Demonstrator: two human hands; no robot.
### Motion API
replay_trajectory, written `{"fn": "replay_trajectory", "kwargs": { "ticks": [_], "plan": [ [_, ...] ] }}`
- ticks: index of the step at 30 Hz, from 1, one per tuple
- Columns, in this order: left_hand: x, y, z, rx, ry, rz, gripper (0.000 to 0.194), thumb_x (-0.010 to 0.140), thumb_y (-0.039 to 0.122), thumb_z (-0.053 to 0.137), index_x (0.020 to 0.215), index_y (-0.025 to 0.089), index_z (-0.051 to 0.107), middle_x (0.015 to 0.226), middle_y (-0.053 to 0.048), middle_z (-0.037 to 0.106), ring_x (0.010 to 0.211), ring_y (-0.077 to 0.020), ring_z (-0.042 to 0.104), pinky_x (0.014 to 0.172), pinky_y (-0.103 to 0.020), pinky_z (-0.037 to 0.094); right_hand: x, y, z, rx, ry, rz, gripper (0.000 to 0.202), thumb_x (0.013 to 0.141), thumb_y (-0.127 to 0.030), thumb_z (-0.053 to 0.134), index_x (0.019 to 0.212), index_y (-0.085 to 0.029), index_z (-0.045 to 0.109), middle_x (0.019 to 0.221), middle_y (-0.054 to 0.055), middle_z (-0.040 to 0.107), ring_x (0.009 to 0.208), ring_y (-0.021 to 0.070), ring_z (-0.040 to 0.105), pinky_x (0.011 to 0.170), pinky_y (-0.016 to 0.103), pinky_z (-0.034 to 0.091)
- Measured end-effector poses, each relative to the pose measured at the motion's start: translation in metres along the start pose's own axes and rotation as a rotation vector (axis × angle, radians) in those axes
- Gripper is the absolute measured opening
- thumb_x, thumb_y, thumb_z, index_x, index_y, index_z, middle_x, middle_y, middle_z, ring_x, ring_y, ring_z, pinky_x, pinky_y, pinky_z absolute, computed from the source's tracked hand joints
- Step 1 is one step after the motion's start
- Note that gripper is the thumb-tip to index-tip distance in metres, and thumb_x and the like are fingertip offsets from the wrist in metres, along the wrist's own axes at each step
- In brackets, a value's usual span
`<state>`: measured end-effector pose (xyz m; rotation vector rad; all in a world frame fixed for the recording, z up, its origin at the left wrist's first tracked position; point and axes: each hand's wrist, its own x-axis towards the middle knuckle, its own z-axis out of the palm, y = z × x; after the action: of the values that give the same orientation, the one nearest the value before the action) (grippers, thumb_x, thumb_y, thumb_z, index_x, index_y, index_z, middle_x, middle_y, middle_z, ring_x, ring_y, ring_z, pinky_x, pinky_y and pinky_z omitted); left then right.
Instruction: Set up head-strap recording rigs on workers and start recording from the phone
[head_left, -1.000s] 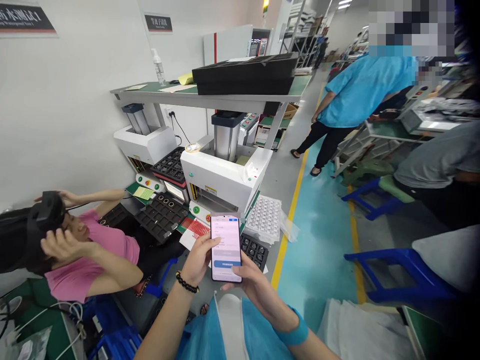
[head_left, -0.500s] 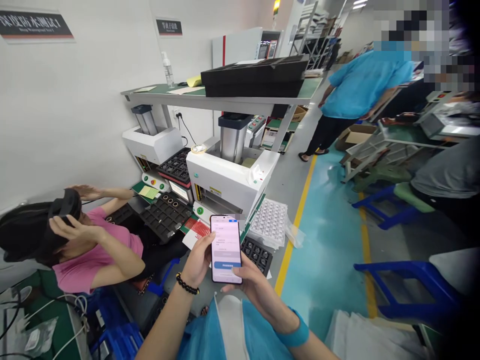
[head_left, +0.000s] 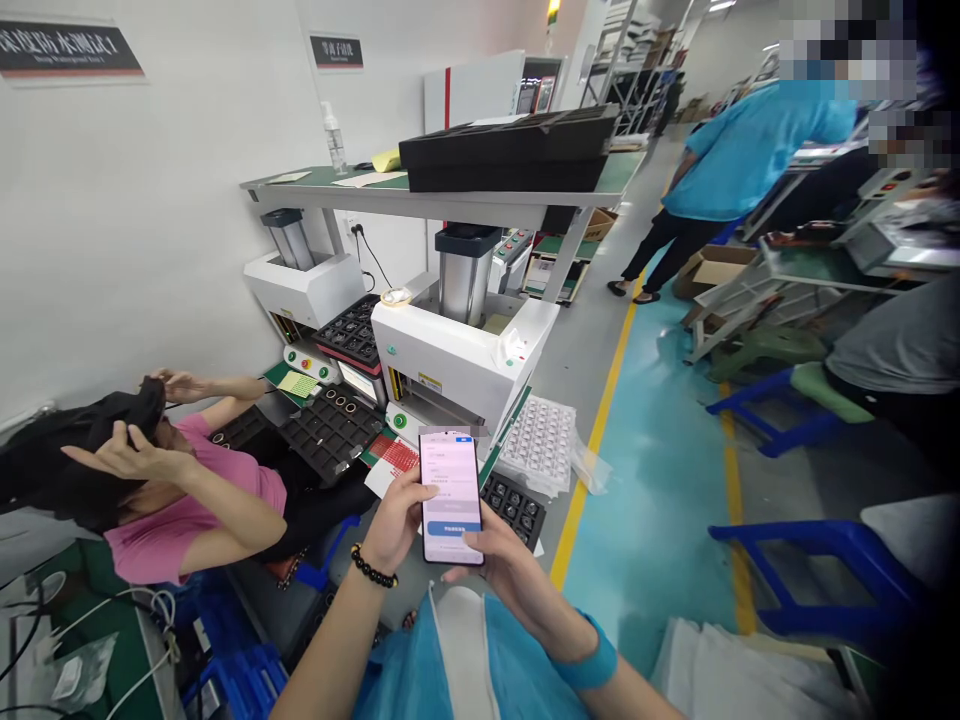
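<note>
A smartphone with a lit pinkish-white screen and a blue button low on it is upright between my two hands. My left hand, with a dark bead bracelet at the wrist, grips its left edge, the thumb lying over the screen. Around the lower right edge is my right hand; its thumb rests near the blue button, and a blue band circles that wrist. The fingers behind the phone are mostly hidden. Beyond the phone stands a white press machine, close to a red-and-white sheet.
A person in a pink shirt sits at left, hands at a black cap. Black trays lie on the bench, and a clear plastic tray is right of the press. Blue stools line the right side. Someone in blue stands in the aisle.
My left thumb has shifted slightly lower and further across the screen. The seated person's near hand has opened away from the cap. The person in blue has moved a little right.
</note>
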<state>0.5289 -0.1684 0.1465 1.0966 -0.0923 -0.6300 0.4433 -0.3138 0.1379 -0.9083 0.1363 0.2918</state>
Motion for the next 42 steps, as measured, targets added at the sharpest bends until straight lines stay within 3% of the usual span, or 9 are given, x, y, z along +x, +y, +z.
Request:
{"fn": "replay_trajectory", "kwargs": {
  "ticks": [26,34,42],
  "plan": [
    [0.0008,-0.0061,0.0078,-0.028,0.116,-0.017,0.034,0.085,0.040,0.066,0.102,0.012,0.072,0.096,-0.008,0.072,0.089,-0.0191,0.063,0.078,-0.028,0.049,-0.0033,0.0022,-0.0049,0.017,0.007,-0.010,0.057,0.083,-0.027,0.063,0.139,-0.024,0.050,0.125,0.010,0.065,0.102,0.0266,0.064,0.072,0.038,0.061],
    [-0.0045,-0.0009,0.0093,0.024,0.036,-0.039,0.037,0.077,0.027,0.071,0.111,0.013,0.069,0.108,-0.011,0.073,0.092,-0.0220,0.067,0.080,-0.030,0.051,-0.0054,0.0048,-0.0040,0.025,0.013,-0.006,0.054,0.083,-0.028,0.063,0.136,-0.024,0.052,0.121,0.009,0.065,0.102,0.0268,0.063,0.072,0.038,0.060],
    [-0.0038,-0.0004,0.0097,0.033,0.058,-0.029,0.038,0.084,0.036,0.065,0.112,0.010,0.069,0.106,-0.012,0.073,0.090,-0.0213,0.066,0.080,-0.030,0.050,-0.0043,0.0072,-0.0024,0.018,0.029,0.001,0.055,0.082,-0.027,0.064,0.136,-0.022,0.051,0.122,0.010,0.066,0.099,0.0257,0.064,0.070,0.037,0.060]
  ]
}}
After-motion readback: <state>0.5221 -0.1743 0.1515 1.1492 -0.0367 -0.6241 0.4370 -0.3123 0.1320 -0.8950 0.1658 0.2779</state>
